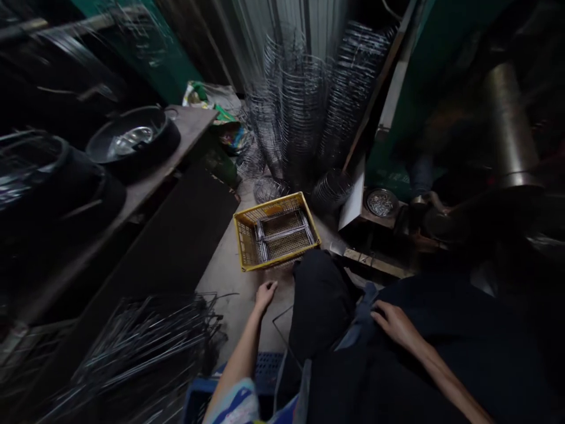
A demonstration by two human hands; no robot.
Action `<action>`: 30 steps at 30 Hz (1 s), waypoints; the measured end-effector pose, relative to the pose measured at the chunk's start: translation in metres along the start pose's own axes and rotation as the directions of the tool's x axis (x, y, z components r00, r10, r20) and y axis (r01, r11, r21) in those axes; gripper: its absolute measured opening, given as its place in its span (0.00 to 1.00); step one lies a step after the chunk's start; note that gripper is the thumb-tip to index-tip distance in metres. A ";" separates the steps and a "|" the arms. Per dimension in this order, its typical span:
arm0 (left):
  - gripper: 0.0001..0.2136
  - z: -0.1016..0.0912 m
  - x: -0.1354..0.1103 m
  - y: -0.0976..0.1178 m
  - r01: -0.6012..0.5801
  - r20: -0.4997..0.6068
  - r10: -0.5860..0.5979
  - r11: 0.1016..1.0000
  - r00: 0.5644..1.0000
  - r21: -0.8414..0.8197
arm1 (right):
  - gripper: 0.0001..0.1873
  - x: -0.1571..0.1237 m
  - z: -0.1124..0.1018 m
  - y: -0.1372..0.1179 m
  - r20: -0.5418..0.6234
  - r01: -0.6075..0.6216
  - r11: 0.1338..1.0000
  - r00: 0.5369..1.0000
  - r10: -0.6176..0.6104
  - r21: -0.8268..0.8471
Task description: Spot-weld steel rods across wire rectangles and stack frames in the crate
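My left hand (266, 294) hangs just in front of a yellow plastic crate (242, 247), apart from it. Its fingers are curled in, and anything inside them is hidden. Inside the crate lie stacked rectangular wire frames (282, 234). A thin bent wire (282, 335) sticks up to the right of my left forearm. My right hand (395, 321) rests on the dark cloth over my lap, beside a bluish fold (364, 306); its thumb and fingers are extended, with nothing visible in them.
Tall stacks of wire rings (300, 112) lean at the back wall. A bench (194, 121) with a dark round pan (165, 138) stands left. Loose bent wires (145, 341) pile at lower left, near a blue crate (198, 391). A bowl of small parts (382, 203) sits right.
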State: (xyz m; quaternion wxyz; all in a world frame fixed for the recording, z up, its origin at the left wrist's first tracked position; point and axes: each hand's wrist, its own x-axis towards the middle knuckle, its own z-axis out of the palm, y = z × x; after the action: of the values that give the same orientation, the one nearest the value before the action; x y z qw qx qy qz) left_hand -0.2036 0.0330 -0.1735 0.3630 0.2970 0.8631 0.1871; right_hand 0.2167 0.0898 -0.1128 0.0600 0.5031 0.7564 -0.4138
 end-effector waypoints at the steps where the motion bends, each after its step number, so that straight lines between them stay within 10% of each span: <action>1: 0.17 0.002 -0.020 -0.004 -0.044 0.052 0.045 0.999 0.998 -0.010 | 0.15 0.000 0.000 -0.001 0.007 -0.006 1.000 1.000 0.006 -0.017; 5: 0.24 0.001 -0.105 -0.008 -0.277 0.273 0.282 0.959 0.920 -0.057 | 0.13 -0.007 -0.001 -0.014 0.018 -0.057 0.994 0.998 0.059 -0.096; 8: 0.20 -0.005 -0.150 -0.009 -0.538 0.392 0.516 0.840 0.761 -0.061 | 0.10 -0.019 -0.006 -0.027 -0.003 -0.056 0.989 0.998 0.056 -0.139; 17: 0.18 -0.003 -0.199 0.028 -0.779 0.575 0.651 0.626 0.494 -0.039 | 0.12 -0.068 0.020 -0.006 -0.073 0.009 0.979 0.997 -0.024 -0.204; 19: 0.19 -0.008 -0.186 0.032 -0.685 0.600 0.594 0.721 0.536 -0.104 | 0.14 -0.068 0.026 0.003 -0.066 0.017 0.976 0.997 -0.033 -0.218; 25: 0.18 -0.027 -0.066 0.006 -0.306 0.170 0.297 0.952 0.939 0.024 | 0.19 -0.057 0.026 0.008 -0.021 0.006 0.982 1.000 -0.010 -0.189; 30: 0.15 -0.035 0.070 -0.020 0.004 -0.066 0.005 0.990 0.998 0.139 | 0.23 -0.038 0.024 0.009 0.027 -0.145 0.967 0.988 0.153 -0.208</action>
State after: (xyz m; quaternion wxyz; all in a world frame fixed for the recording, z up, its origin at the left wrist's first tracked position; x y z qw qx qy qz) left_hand -0.2767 0.0595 -0.1974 0.3125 0.3153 0.8857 0.1363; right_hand 0.2346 0.0478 -0.1144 0.1587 0.5407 0.7537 -0.3382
